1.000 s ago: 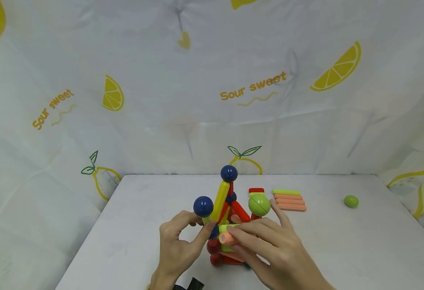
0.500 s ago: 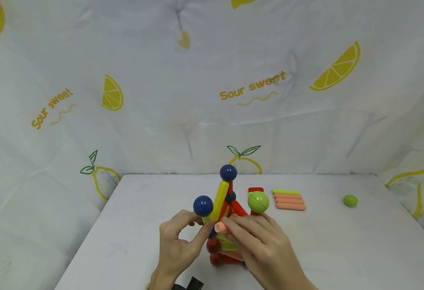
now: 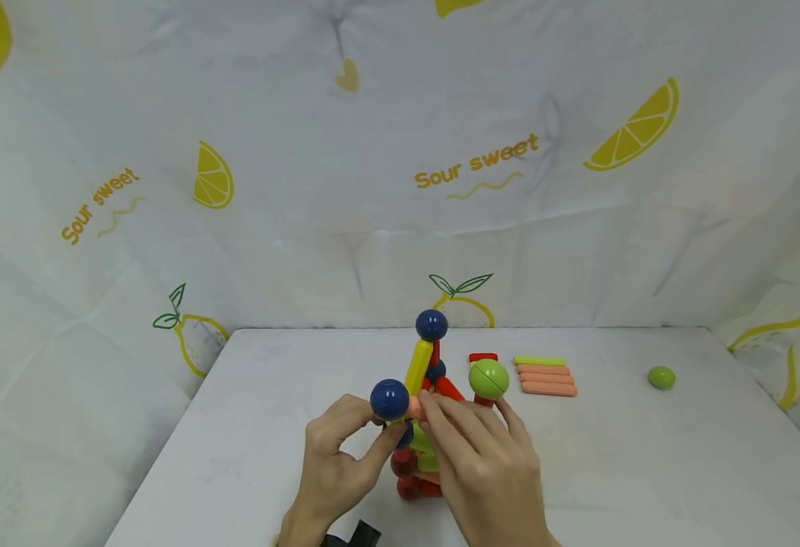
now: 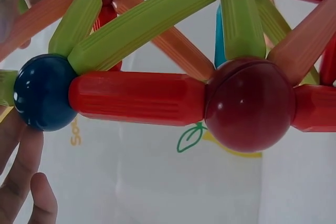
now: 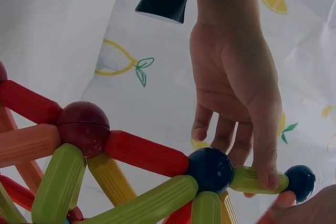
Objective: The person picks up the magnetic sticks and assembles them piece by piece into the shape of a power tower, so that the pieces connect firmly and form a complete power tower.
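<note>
A magnetic stick-and-ball frame stands at the middle of the table, with a blue ball (image 3: 431, 324) at its top and a green ball (image 3: 488, 378) to the right. My left hand (image 3: 345, 456) pinches a light green rod (image 5: 252, 180) that joins two blue balls. My right hand (image 3: 488, 456) pinches a peach rod (image 3: 415, 408), whose end is at the upper blue ball (image 3: 389, 399); in the right wrist view they look to be touching. Red rods, green rods and a dark red ball (image 4: 249, 106) form the lower frame, partly hidden behind my right hand.
Several peach rods (image 3: 548, 388) lie side by side behind the frame, with a green rod (image 3: 539, 361) along them. A short red rod (image 3: 483, 357) lies to their left. A loose green ball (image 3: 662, 377) sits far right on the white table (image 3: 646, 456).
My right hand has moved left and upward, bringing the peach rod to the upper blue ball. That ball has tipped slightly right and down, while my left hand keeps its pinch.
</note>
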